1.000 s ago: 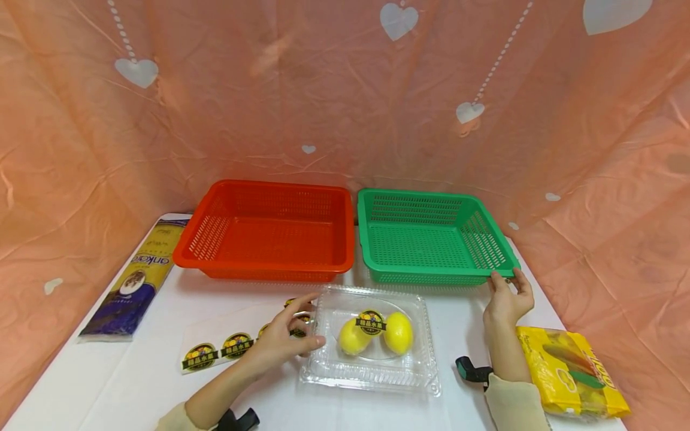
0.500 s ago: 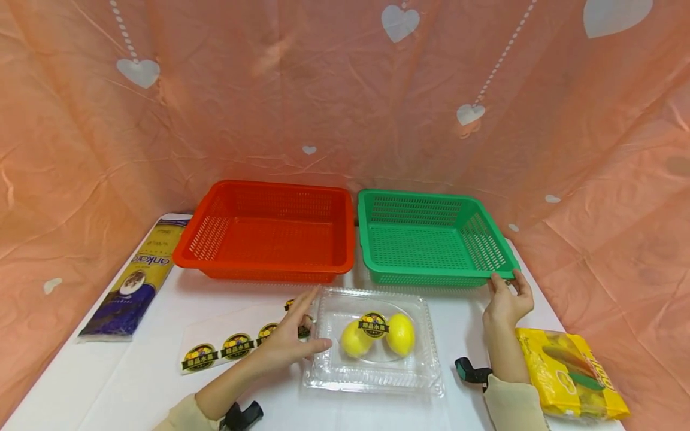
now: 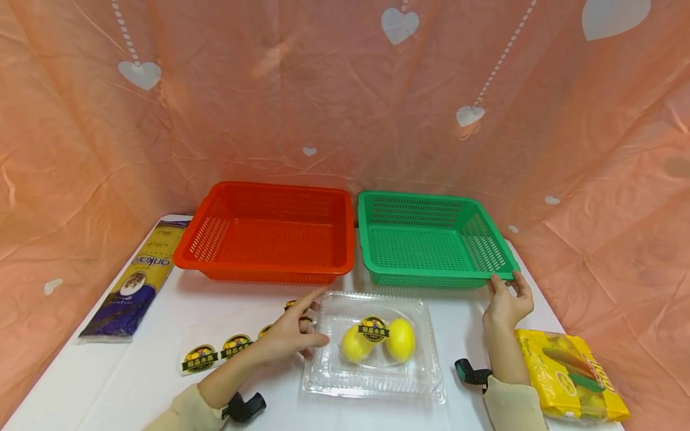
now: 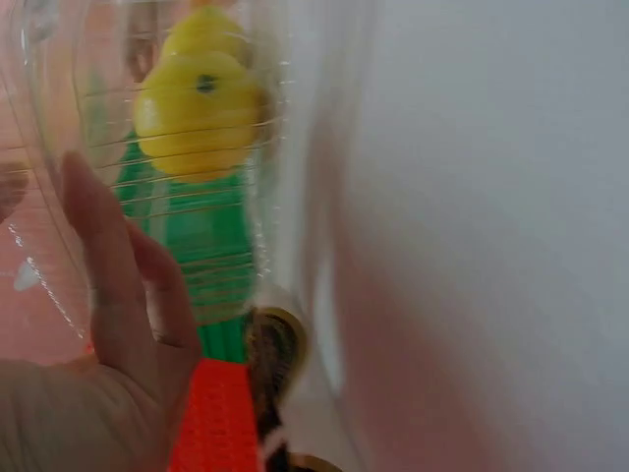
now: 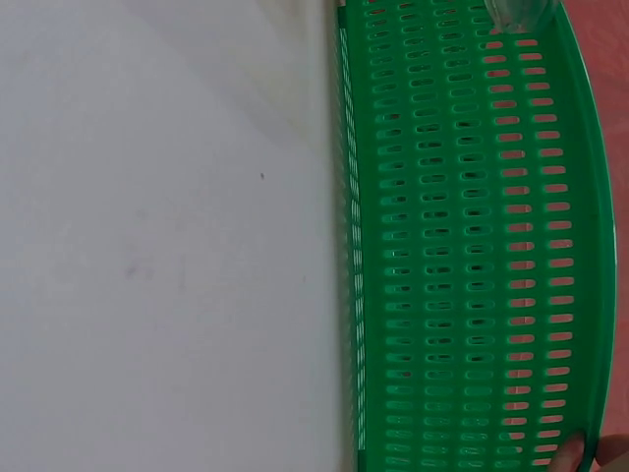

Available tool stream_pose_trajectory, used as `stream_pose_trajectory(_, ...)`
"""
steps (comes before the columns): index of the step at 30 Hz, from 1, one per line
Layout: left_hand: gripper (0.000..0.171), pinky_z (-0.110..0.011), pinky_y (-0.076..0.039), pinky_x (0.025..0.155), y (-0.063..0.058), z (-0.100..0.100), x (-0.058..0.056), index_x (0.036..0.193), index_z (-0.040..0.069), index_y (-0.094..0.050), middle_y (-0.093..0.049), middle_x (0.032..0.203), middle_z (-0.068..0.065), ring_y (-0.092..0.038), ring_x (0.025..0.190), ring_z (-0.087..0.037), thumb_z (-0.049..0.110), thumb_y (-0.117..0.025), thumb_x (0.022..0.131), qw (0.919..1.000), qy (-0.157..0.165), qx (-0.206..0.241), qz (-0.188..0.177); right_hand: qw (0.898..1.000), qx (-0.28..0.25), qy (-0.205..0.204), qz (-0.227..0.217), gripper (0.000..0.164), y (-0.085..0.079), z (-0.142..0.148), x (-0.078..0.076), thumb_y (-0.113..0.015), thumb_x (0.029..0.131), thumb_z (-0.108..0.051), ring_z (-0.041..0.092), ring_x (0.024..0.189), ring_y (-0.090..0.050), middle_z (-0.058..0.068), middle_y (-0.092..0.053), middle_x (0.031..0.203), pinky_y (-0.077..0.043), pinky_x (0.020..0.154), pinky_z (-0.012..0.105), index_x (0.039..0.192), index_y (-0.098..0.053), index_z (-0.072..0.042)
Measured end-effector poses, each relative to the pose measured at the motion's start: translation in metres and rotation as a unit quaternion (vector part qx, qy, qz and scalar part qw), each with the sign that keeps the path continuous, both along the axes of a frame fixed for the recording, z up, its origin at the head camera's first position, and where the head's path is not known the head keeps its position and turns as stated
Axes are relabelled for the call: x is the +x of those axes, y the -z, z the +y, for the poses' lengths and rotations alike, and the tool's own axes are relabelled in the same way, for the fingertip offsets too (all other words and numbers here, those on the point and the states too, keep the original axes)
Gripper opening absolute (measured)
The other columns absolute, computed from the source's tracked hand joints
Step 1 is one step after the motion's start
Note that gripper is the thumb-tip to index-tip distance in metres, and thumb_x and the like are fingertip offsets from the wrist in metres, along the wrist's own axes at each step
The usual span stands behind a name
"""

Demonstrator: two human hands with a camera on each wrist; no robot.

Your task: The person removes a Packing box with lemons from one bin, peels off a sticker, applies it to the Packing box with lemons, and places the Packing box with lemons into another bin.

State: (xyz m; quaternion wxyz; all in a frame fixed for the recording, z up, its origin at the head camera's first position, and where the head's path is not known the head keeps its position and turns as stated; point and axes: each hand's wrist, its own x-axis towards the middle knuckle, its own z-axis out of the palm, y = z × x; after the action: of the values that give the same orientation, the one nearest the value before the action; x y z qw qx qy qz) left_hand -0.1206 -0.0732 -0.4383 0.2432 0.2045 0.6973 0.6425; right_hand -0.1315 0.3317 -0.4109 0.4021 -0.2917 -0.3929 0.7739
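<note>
A clear plastic clamshell box (image 3: 377,377) lies in front of the baskets in the head view. Two lemons (image 3: 400,341) show through its lid, which carries a round label (image 3: 374,329). My left hand (image 3: 288,335) holds the box by its left side, thumb over the edge; some fingertips are hidden. The left wrist view shows that hand (image 4: 118,334) against the ridged wall, with the lemons (image 4: 197,118) behind. My right hand (image 3: 507,305) pinches the near right corner of the green basket (image 3: 442,276). Only its fingertips (image 5: 568,454) appear in the right wrist view.
Left of the green basket stands a red basket (image 3: 275,272). A sheet of round labels (image 3: 215,353) lies partly under my left arm. A purple and gold packet (image 3: 129,284) is at the far left. Beside my right forearm lies a yellow packet (image 3: 571,374).
The clamshell box has shifted slightly right and toward me. My left hand has moved a little with small changes in its fingers. The right hand stays on the basket corner.
</note>
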Motion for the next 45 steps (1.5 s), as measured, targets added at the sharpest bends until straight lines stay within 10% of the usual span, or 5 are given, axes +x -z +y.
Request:
stream_pose_trajectory(26, 0.083, -0.032, -0.056, 0.059, -0.045, 0.011, 0.007, 0.152, 0.012, -0.028, -0.04, 0.124, -0.021, -0.062, 0.069, -0.02, 0.0, -0.07, 0.081, 0.9998, -0.013, 0.001, -0.014, 1.0, 0.003, 0.0, -0.003, 0.045, 0.001, 0.0, 0.0, -0.063, 0.083, 0.022, 0.011, 0.077, -0.052, 0.005, -0.04, 0.106, -0.056, 0.064, 0.017, 0.121, -0.057, -0.002)
stream_pose_trajectory(45, 0.076, -0.034, -0.059, 0.063, -0.115, 0.066, -0.053, 0.151, 0.021, -0.032, -0.039, 0.129, -0.02, -0.059, 0.075, -0.024, 0.005, -0.068, 0.086, 0.9997, -0.022, 0.013, -0.002, 0.994, 0.067, 0.014, -0.087, 0.049, 0.002, 0.004, 0.002, -0.066, 0.086, 0.013, 0.009, 0.099, -0.047, 0.0, -0.049, 0.103, -0.05, 0.069, 0.01, 0.132, -0.057, 0.001)
